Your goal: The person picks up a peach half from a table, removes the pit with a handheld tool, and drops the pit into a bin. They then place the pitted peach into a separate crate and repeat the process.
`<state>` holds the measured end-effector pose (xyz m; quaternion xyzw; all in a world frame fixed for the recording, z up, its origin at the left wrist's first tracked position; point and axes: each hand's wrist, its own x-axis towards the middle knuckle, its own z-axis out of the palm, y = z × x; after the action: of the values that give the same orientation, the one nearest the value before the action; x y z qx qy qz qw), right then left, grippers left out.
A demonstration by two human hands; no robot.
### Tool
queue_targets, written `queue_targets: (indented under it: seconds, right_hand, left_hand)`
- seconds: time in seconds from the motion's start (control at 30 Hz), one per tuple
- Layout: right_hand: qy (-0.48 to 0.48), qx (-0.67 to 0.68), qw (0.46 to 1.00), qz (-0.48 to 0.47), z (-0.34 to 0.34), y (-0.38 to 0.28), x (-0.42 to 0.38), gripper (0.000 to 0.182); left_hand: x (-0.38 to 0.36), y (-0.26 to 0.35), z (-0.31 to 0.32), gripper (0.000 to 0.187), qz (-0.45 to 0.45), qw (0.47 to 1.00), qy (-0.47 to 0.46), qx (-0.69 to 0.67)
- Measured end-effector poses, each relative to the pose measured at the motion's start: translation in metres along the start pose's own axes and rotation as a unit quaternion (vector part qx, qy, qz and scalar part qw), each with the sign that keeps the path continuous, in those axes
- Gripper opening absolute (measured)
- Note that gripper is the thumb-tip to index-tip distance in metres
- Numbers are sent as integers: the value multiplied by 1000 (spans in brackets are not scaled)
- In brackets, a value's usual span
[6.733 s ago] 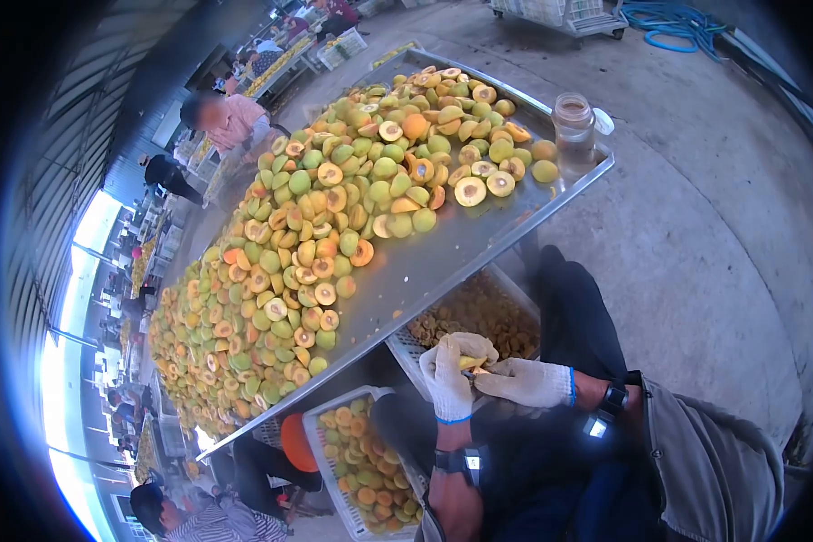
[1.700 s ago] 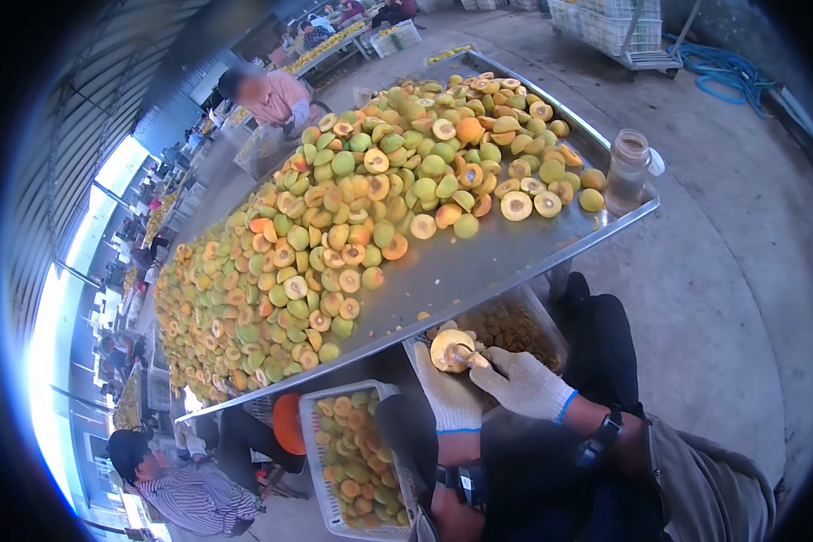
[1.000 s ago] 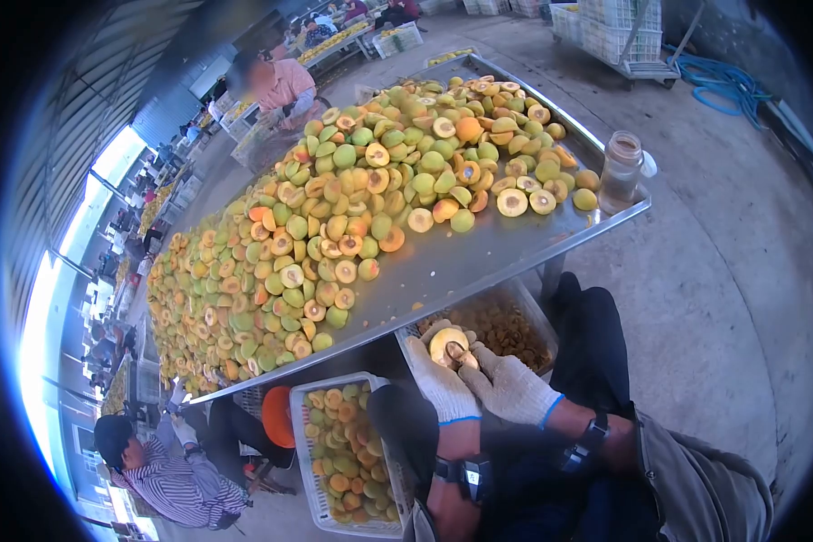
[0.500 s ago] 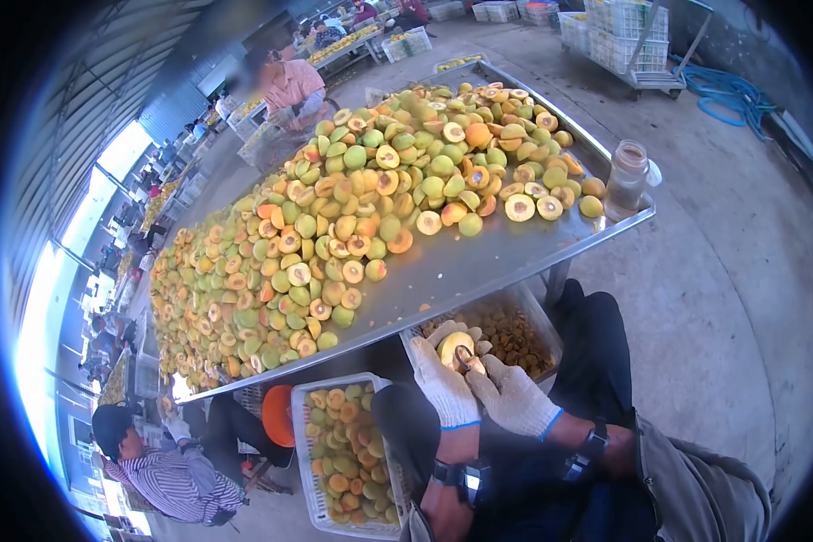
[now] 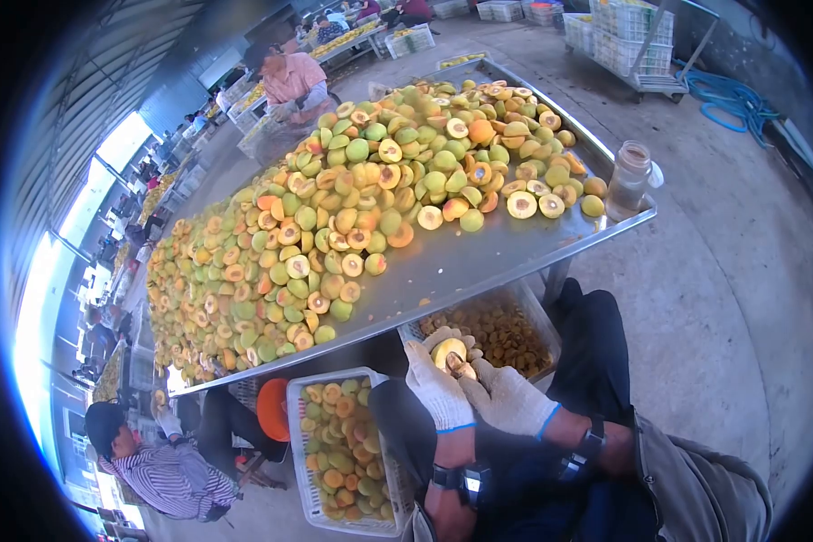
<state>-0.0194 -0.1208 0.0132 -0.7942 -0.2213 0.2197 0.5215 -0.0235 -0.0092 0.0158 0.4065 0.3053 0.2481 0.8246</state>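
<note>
Fruit half [image 5: 448,350], judged light, soft and slippery, was gripped in the left hand [image 5: 434,390] near the table [image 5: 465,262]; its rim suited holding. Right hand's [image 5: 513,397] grip was indeterminable.

Smooth, shiny metal table [image 5: 479,262]; rough, matt knit gloves [image 5: 510,395].

Fruit-processing shed: metal roof [image 5: 81,99], long rows w/ seated workers, fruit-laden metal table [image 5: 425,303], stacked crates [image 5: 637,41].

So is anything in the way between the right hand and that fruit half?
Nothing visible: the left hand holds the fruit half cut side toward the camera, and the right hand is right beside it.
</note>
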Motion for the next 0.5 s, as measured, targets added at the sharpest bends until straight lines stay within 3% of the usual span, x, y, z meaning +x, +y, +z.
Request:
queue_targets:
  seconds: [0.13, 0.2, 0.33, 0.4, 0.5]
  right_hand:
    - [-9, 4, 1000, 6, -7, -5, -2, 35]
    - [-30, 80, 996, -3, -3, 5, 1, 47]
    - [-33, 107, 993, -35, 3, 24, 2, 50]
    - [-135, 157, 971, 121, -10, 13, 0, 51]
    - [-182, 246, 937, 170, -13, 13, -1, 49]
  left_hand:
    - [-1, 4, 1, 59, -9, 999, -3, 34]
    - [-1, 5, 1, 58, -20, 998, -9, 52]
    - [4, 3, -6, 58, 16, 995, -69, 77]
    - [9, 2, -11, 59, 6, 993, -94, 68]
    - [17, 3, -17, 61, 21, 982, -163, 93]
